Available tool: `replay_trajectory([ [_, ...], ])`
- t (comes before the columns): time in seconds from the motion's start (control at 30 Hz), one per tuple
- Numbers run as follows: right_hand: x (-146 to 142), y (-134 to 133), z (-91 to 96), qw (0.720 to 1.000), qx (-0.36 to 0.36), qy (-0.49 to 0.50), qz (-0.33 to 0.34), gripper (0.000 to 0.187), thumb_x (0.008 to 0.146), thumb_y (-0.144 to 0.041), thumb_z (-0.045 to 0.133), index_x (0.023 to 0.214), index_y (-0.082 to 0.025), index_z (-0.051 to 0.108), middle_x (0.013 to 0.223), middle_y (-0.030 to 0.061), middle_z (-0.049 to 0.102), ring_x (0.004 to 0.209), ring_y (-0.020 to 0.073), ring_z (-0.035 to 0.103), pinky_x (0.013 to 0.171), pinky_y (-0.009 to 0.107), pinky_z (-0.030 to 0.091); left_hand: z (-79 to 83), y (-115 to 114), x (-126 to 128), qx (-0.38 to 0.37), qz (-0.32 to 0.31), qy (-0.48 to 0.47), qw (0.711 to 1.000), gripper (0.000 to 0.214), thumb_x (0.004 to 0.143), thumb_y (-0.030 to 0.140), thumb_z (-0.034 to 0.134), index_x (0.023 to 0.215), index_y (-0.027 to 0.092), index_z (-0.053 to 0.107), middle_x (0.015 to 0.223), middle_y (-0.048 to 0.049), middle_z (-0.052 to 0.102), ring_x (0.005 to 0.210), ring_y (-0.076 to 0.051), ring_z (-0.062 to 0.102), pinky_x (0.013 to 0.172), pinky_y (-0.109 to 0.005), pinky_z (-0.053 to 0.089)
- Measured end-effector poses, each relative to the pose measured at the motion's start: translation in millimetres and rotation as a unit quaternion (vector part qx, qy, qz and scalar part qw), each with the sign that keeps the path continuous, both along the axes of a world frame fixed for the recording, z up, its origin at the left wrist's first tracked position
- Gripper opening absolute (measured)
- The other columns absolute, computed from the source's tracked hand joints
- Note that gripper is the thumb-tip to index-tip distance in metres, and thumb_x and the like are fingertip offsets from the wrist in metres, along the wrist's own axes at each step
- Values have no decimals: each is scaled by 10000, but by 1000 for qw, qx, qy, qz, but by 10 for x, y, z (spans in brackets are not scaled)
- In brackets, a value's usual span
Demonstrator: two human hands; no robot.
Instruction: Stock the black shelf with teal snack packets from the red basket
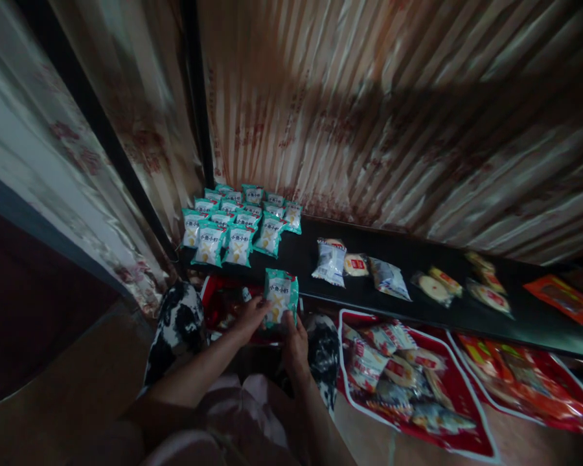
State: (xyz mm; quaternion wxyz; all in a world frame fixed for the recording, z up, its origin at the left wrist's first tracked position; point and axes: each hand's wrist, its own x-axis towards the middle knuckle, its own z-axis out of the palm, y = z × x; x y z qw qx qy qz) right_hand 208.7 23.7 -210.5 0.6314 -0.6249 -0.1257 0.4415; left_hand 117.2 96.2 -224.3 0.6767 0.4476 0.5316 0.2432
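Note:
Both my hands hold one teal snack packet (280,295) upright just in front of the dark shelf (408,255). My left hand (249,318) grips its lower left edge, and my right hand (294,340) pinches its lower right corner. Behind it, on the shelf's left end, lie several matching teal packets (238,223) laid in overlapping rows. A red bag (216,304) sits open just under my hands.
White and yellow snack packets (331,260) and round cakes (437,286) lie along the shelf, with an orange packet (561,298) at the far right. Two red bags (408,382) of mixed snacks lie on the floor to the right. Floral curtains (393,110) hang behind the shelf.

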Motion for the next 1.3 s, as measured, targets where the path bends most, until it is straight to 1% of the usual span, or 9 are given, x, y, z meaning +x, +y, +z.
replay_trajectory([
  [0.1, 37, 4, -26, 1000, 10, -8, 24, 560, 652, -598, 658, 996, -156, 680, 915, 61, 724, 820, 237, 659, 666, 296, 520, 68, 35, -21, -3, -8, -7, 1000, 364, 772, 418, 621, 1005, 144, 569, 888, -49, 650, 636, -101, 576, 415, -150, 374],
  [0.23, 97, 41, -64, 995, 0, -72, 62, 540, 686, -577, 638, 1007, -144, 668, 929, 76, 726, 843, 248, 659, 699, 303, 521, 99, 68, -23, 31, 1, 36, 999, 357, 776, 442, 600, 1000, 168, 556, 867, -25, 647, 611, -99, 571, 453, -165, 382],
  [0.37, 159, 114, -91, 986, -25, -144, 77, 564, 660, -568, 650, 1025, -137, 661, 952, 93, 724, 857, 261, 659, 699, 303, 520, 143, 110, -57, 104, -19, 146, 984, 288, 818, 409, 542, 1006, 192, 571, 937, -42, 672, 756, -153, 629, 607, -211, 443],
  [0.47, 178, 164, -67, 979, -33, -181, 92, 568, 662, -585, 638, 1014, -140, 661, 941, 89, 725, 871, 260, 658, 730, 299, 517, 240, 126, -91, 147, -22, 215, 965, 265, 839, 386, 517, 1024, 210, 588, 980, -52, 688, 902, -188, 639, 759, -243, 445],
  [0.53, 176, 191, -36, 975, -36, -193, 103, 561, 665, -613, 619, 968, -144, 670, 907, 87, 729, 854, 260, 661, 720, 299, 518, 310, 129, -104, 162, -24, 235, 958, 263, 859, 372, 488, 1040, 215, 597, 1017, -65, 692, 955, -205, 638, 809, -260, 434],
  [0.67, 160, 239, -1, 977, -31, -184, 107, 578, 640, -652, 621, 920, -152, 688, 884, 88, 733, 815, 262, 666, 687, 309, 523, 369, 137, -117, 168, -14, 242, 955, 287, 864, 399, 475, 1052, 230, 610, 1031, -69, 703, 962, -215, 646, 799, -260, 434],
  [0.87, 201, 295, -44, 968, -34, -213, 131, 531, 656, -632, 614, 880, -162, 717, 798, 63, 734, 760, 240, 658, 660, 294, 500, 300, 174, -149, 171, -3, 256, 951, 298, 865, 434, 455, 999, 233, 629, 958, -62, 717, 901, -214, 657, 756, -259, 440],
  [1.0, 245, 327, -54, 964, -28, -224, 140, 525, 662, -633, 604, 835, -154, 730, 718, 51, 717, 679, 218, 637, 612, 283, 482, 284, 192, -153, 178, 6, 248, 952, 305, 876, 406, 445, 1062, 228, 608, 1014, -67, 707, 946, -214, 650, 797, -270, 440],
  [1.3, 225, 393, 12, 965, -14, -221, 139, 512, 659, -639, 597, 836, -170, 702, 745, 50, 711, 683, 209, 624, 600, 286, 485, 420, 199, -143, 181, 28, 216, 959, 262, 863, 313, 481, 1078, 202, 580, 1070, -86, 690, 1027, -216, 626, 869, -275, 431],
])
